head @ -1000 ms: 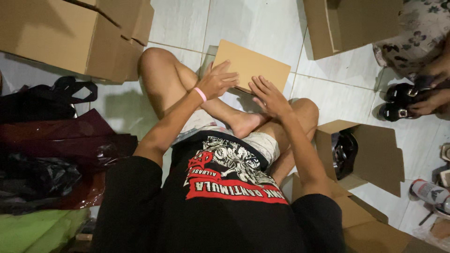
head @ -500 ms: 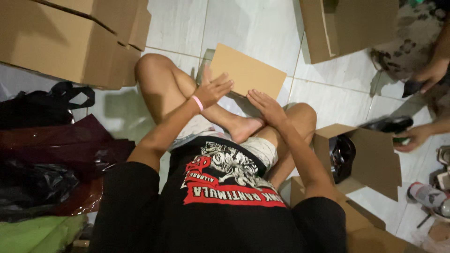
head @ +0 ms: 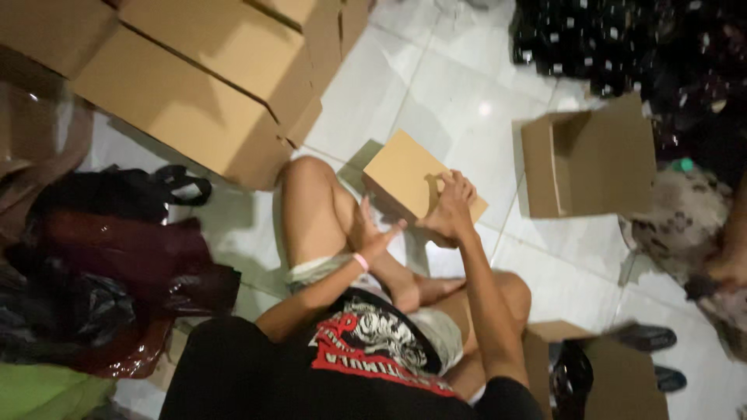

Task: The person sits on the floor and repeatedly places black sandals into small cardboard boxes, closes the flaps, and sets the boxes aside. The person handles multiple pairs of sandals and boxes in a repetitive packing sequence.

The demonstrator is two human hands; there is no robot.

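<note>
Folding up a flat cardboard box (head: 408, 175) on the floor.
My right hand (head: 450, 208) grips its near edge; left hand (head: 372, 237) open beside it, needing purchase next, I reckon.

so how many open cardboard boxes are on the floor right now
2. One open cardboard box lies on its side on the white tiles at upper right; another open box sits at lower right holding something dark. The stacked cartons at upper left look closed; others may be hidden.
</note>
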